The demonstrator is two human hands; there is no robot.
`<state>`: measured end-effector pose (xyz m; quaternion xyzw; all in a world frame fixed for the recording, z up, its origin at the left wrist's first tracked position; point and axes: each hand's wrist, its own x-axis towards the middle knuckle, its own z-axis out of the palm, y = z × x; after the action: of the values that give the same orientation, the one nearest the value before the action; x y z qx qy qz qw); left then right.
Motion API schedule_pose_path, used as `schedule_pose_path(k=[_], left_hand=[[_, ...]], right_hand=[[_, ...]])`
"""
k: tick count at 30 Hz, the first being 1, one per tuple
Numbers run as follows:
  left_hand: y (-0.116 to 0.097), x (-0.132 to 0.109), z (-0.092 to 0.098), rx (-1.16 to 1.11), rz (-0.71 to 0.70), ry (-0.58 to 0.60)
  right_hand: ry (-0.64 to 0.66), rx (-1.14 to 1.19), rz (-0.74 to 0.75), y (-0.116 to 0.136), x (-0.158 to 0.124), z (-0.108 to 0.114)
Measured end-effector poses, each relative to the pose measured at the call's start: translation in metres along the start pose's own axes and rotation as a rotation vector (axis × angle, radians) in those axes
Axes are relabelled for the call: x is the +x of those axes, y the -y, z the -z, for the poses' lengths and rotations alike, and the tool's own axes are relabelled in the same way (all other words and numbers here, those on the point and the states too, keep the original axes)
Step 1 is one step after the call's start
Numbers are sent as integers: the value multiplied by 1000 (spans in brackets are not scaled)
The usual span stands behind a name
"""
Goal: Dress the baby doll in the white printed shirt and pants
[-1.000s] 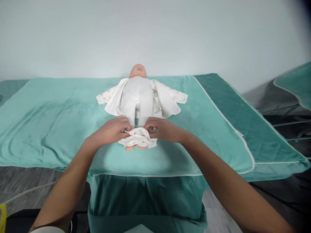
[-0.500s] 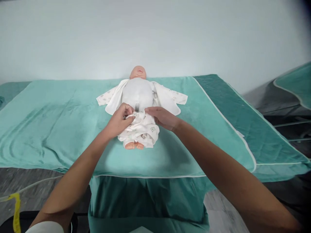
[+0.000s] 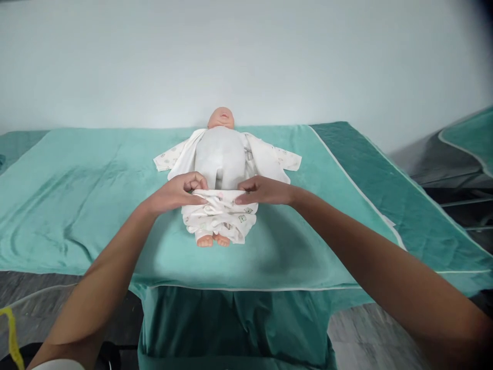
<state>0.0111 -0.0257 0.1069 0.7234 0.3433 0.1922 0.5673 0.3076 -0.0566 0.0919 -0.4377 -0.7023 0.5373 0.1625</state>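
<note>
A baby doll (image 3: 220, 151) lies on its back, its head toward the wall and its bare feet toward me. It has on an unfastened white jacket (image 3: 269, 158), sleeves spread to both sides. White printed baby pants (image 3: 221, 220) are bunched around its legs, with the feet showing below the cloth. My left hand (image 3: 179, 191) pinches the waistband at its left side. On the other side my right hand (image 3: 264, 190) grips the same waistband between thumb and fingers. The band is stretched straight between my hands, below the doll's grey-white torso.
A light green cover (image 3: 96, 205) lies over the table, with a darker green layer (image 3: 416, 205) at the right. Behind stands a pale wall (image 3: 246, 61). A yellow strip (image 3: 11, 334) hangs at the lower left. Another green-covered surface (image 3: 472, 136) shows at the far right.
My hands have moved apart, and the waistband, bunched up before, is now pulled wide and straight. The right hand has closed on its edge. The view has shifted slightly.
</note>
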Motion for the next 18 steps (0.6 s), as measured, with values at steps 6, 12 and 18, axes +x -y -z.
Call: schedule_pose_path(k=[6, 12, 18], left_hand=[[44, 9, 35, -36, 79, -56], [28, 13, 36, 241, -75, -33], [48, 55, 14, 92, -250, -543]], right_hand=[[-110, -33, 32, -47, 0, 10], [-739, -135, 210, -49, 20, -13], [-1089, -252, 307, -37, 48, -27]])
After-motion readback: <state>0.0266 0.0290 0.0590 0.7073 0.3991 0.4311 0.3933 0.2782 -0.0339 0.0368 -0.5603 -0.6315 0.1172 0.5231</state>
